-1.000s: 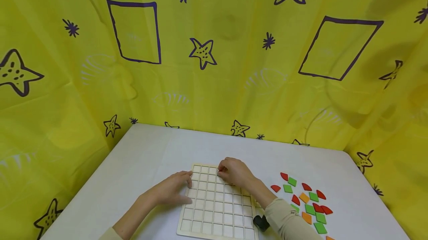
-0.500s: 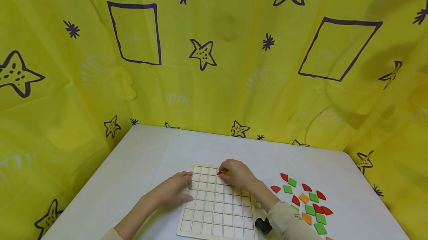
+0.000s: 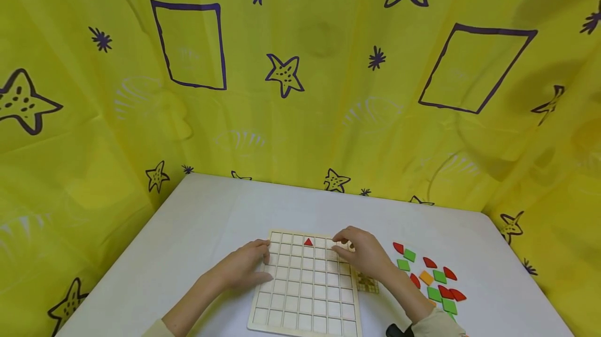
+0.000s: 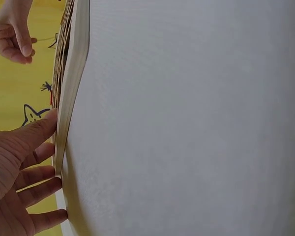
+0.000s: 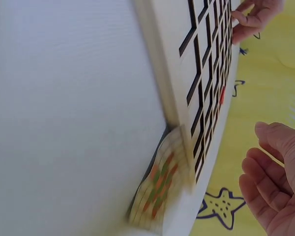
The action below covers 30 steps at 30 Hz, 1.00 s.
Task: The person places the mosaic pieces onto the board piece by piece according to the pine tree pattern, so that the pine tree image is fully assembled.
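Observation:
A pale wooden grid board [image 3: 300, 290] lies on the table. One small red triangular-looking piece [image 3: 308, 242] sits in a cell of its far row. My left hand [image 3: 244, 266] rests at the board's left edge; in the left wrist view its thumb and fingertips touch the rim. Over the board's far right part hovers my right hand [image 3: 366, 253], fingers loosely bent, with nothing between them. Partly behind the right arm, a small patterned card [image 3: 368, 282] lies against the board's right edge. The right wrist view shows orange and green marks on that card, blurred.
To the right, loose red quarter-circle pieces [image 3: 449, 273], green squares [image 3: 449, 307] and orange squares [image 3: 426, 277] lie scattered on the white table [image 3: 220, 206]. A black object [image 3: 398, 331] is near my right sleeve. A yellow patterned curtain [image 3: 291, 133] hangs behind.
My right hand has let go of the red piece, which now lies in a far-row cell, and has moved right. The card at the board's right is more exposed. My left hand stays put.

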Tool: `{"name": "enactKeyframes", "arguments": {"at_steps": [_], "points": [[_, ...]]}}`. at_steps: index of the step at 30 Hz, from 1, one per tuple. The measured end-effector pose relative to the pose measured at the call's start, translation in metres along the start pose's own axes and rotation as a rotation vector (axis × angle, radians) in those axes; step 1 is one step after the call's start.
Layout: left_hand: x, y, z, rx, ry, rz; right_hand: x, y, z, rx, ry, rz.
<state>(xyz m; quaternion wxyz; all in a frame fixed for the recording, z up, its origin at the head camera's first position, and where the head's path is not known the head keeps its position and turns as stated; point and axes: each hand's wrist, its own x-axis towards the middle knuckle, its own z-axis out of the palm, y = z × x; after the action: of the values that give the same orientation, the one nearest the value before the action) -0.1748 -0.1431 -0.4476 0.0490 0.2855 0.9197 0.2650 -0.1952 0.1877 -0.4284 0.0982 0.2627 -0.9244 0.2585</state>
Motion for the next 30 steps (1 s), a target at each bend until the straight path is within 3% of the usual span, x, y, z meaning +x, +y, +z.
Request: {"name": "enactKeyframes", "arguments": {"at_steps": [10, 18, 30], "points": [[0.001, 0.004, 0.0, 0.021, 0.002, 0.01, -0.039, 0.023, -0.031, -0.005, 0.107, 0.052], [-0.001, -0.004, -0.001, -0.007, 0.008, 0.057, -0.063, 0.037, -0.048, -0.067, 0.105, 0.144], [-0.004, -0.009, -0.014, -0.122, -0.132, 0.036, -0.087, 0.053, -0.065, -0.098, 0.072, 0.183]]}}
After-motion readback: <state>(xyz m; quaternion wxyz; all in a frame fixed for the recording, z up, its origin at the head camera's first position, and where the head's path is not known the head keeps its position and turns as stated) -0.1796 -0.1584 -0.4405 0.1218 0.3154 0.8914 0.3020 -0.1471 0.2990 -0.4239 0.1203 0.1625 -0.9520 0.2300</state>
